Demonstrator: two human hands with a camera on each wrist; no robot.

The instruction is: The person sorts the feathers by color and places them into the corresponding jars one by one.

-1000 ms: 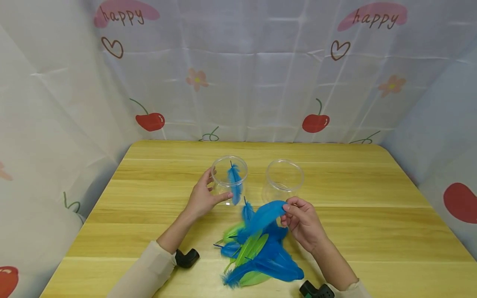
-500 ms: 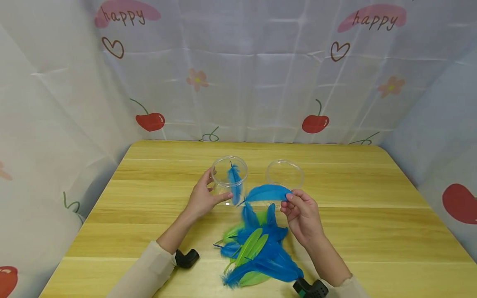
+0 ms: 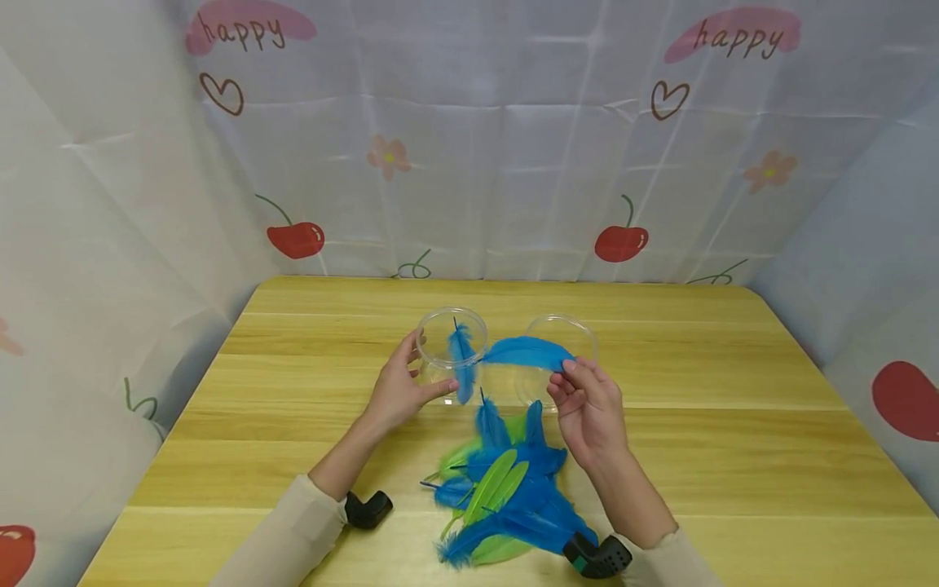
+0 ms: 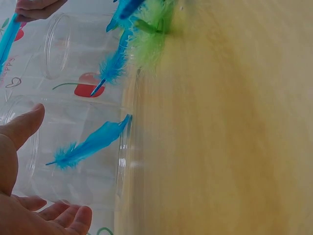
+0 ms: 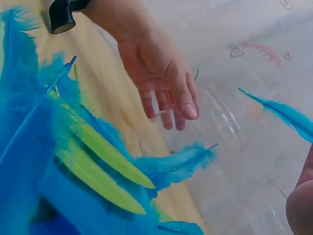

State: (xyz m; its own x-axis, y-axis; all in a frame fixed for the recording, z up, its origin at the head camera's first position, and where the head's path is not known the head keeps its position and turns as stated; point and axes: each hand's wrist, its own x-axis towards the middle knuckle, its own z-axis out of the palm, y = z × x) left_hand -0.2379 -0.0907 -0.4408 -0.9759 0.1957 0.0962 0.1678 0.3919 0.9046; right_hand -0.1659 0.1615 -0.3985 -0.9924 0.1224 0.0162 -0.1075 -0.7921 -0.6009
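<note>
My left hand holds a clear plastic cup from its left side, thumb at the front and fingers behind. Inside that cup a small blue feather leans, its dark quill pointing up to the rim. Between thumb and fingertips my right hand pinches a long blue feather by its broad tip. The feather lies nearly level in the air, its quill end pointing left at the rim of the held cup. Behind it a second clear cup stands partly hidden.
A loose pile of blue feathers and green feathers lies on the wooden table, in front of the cups. A printed curtain stands behind the table. Black wrist cameras are strapped to both wrists.
My right hand has lifted the long blue feather off the pile, moving it up and away and turning its quill toward the left cup. My left hand and both cups have stayed put.
</note>
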